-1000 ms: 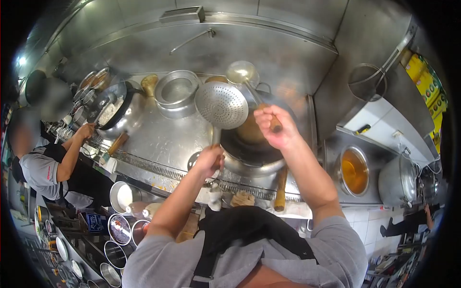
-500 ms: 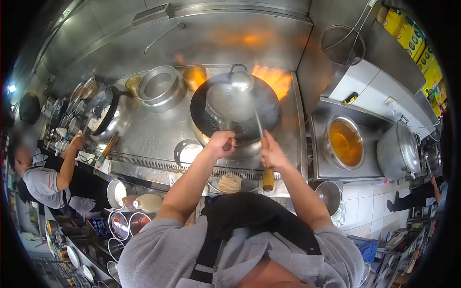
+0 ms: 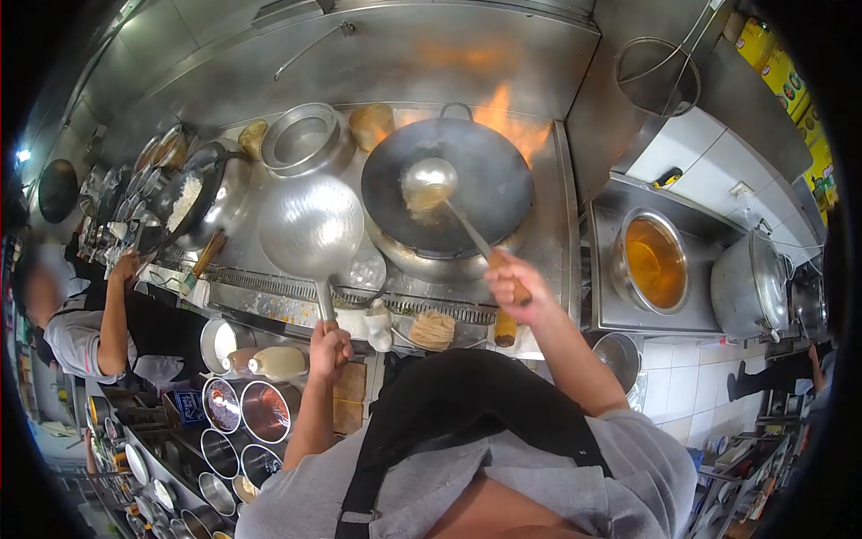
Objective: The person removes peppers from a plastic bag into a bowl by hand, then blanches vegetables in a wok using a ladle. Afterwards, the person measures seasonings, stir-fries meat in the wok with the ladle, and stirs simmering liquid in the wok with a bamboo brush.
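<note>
My left hand [image 3: 330, 349] is wrapped round the handle of a large perforated skimmer [image 3: 312, 226], held over the steel counter left of the wok. In my right hand [image 3: 521, 286] is the wooden handle of a ladle [image 3: 431, 177], whose bowl is inside the black wok [image 3: 503, 193]. Some brownish food or liquid [image 3: 427, 203] shows at the ladle bowl. The wok sits on the burner, with flames [image 3: 507, 121] rising behind its right side.
Round steel pots [image 3: 303, 142] stand at the back left. A bowl of orange liquid [image 3: 654, 262] is at right, beside a lidded pot [image 3: 750, 286]. Folded cloth [image 3: 432, 330] lies at the counter's front edge. A co-worker [image 3: 90, 328] at far left works at another wok [image 3: 211, 193].
My left hand has moved left and down, away from the wok, and the skimmer is now over the counter. The ladle bowl has come lower in the wok. My right hand has risen slightly.
</note>
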### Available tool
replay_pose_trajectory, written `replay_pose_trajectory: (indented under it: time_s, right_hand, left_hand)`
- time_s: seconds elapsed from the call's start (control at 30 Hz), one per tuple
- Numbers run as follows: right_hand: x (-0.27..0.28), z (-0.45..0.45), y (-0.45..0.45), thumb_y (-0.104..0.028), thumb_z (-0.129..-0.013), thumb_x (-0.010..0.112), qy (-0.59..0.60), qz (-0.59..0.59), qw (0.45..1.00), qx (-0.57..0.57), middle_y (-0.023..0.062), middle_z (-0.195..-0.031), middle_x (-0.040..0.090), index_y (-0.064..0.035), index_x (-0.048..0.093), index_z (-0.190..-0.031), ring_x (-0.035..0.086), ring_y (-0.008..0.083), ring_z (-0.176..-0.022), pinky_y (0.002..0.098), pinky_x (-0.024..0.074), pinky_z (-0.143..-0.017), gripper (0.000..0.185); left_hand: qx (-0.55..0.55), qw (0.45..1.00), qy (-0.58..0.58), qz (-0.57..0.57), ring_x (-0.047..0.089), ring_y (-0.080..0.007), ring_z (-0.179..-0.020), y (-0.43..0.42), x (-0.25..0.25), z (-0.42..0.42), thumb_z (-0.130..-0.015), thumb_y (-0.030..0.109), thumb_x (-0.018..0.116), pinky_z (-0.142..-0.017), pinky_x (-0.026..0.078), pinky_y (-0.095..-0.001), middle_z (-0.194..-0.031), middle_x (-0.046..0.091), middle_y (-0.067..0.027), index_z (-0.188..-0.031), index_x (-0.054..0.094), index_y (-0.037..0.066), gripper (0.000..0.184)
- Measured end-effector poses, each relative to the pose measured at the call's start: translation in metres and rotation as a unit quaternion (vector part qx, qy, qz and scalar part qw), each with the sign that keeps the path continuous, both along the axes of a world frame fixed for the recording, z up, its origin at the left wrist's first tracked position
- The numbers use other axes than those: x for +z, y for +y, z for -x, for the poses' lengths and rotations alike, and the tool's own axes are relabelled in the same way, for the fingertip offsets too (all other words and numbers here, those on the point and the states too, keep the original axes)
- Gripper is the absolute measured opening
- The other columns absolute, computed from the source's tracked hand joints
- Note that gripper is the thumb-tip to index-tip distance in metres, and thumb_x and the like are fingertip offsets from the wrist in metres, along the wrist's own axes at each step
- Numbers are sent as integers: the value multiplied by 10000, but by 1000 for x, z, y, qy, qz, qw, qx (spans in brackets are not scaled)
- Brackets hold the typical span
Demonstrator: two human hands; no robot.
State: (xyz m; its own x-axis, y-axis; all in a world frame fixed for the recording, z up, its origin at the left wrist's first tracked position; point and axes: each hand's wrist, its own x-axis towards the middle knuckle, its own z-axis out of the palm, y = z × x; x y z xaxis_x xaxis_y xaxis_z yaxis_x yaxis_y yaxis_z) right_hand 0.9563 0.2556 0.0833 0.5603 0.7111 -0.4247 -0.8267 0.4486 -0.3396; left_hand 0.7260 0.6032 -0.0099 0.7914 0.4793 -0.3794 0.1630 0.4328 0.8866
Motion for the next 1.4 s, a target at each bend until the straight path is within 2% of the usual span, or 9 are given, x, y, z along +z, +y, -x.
replay_pose_trajectory:
  time_s: [0.2, 0.27, 0.4, 0.53, 0.7, 0.77, 1.0, 1.1, 1.4]
  right_hand:
    - [-58, -23, 21, -8, -874, 513, -360, 373, 846, 125, 93, -788, 543, -170, 30, -1584, 549, 162, -591, 309, 444, -478, 874]
    - [-94, -7, 13, 23, -863, 523, -646, 588, 475, 104, 79, -770, 531, -137, -4, -1582, 544, 158, -567, 320, 458, -496, 906]
    - [-22, 37, 3, -45, -892, 517, -383, 381, 827, 154, 119, -840, 579, -141, -22, -1582, 590, 199, -628, 358, 480, -531, 880]
    - [9, 53, 20, -244, -998, 544, -158, 68, 980, 96, 134, -931, 603, -192, 81, -1582, 588, 192, -608, 324, 468, -492, 747]
    - [-77, 10, -8, -448, -982, 545, -269, 225, 905, 238, 165, -1042, 663, -108, 268, -1540, 689, 275, -880, 417, 560, -729, 709]
    - [-147, 10, -27, -446, -934, 603, -482, 675, 476, 294, 232, -1144, 655, -97, 262, -1537, 661, 388, -1027, 508, 527, -852, 775]
    - [-193, 34, -38, -286, -880, 586, -315, 733, 551, 245, 229, -1167, 646, -77, 336, -1486, 642, 395, -1046, 509, 512, -863, 688]
    - [-197, 23, -71, -291, -877, 563, 8, 373, 917, -137, 106, -1003, 618, -87, 477, -1288, 624, 280, -842, 444, 532, -750, 467]
    - [9, -78, -3, -310, -919, 620, -372, 412, 832, -17, 115, -1042, 612, -269, 285, -1517, 630, 242, -714, 380, 520, -555, 687]
  left_hand:
    - [-41, 965, 40, 255, 496, -154, -545, -12, -55, 46, -825, 104, 579, -520, 427, -307, -752, 531, -57, -1054, 504, 115, 241]
    - [-62, 967, 60, 238, 522, -174, -537, -8, -81, 58, -813, 116, 620, -533, 462, -321, -738, 528, -56, -1099, 517, 115, 304]
    - [-138, 841, 242, -463, 602, -369, -1030, 4, -80, 34, -790, 163, 699, -891, 509, -481, -1136, 564, -237, -1359, 437, 20, 642]
    - [-183, 817, -55, -545, 429, -404, -1314, -49, 33, -65, -727, 99, 796, -1099, 367, -446, -1416, 435, -222, -1455, 375, 64, 842]
    - [-193, 791, -334, -474, 484, -333, -1269, -91, 78, -164, -744, 44, 783, -1051, 405, -422, -1382, 486, -157, -1333, 490, 73, 658]
    - [-109, 859, -414, -280, 550, -263, -1156, -70, 74, -197, -795, 48, 735, -970, 461, -370, -1269, 559, -128, -1220, 533, 62, 471]
    - [242, 904, -349, 57, 574, -213, -772, 110, 80, -215, -969, 257, 613, -833, 493, -393, -813, 572, -66, -964, 523, 75, 202]
    - [295, 880, -344, 144, 403, -158, -622, 126, 49, -223, -969, 250, 606, -719, 449, -385, -670, 377, 1, -901, 462, 127, 201]
    - [119, 943, -296, -96, 503, -121, -494, 62, 179, -300, -936, 133, 633, -455, 416, -302, -614, 516, -12, -907, 524, 70, 130]
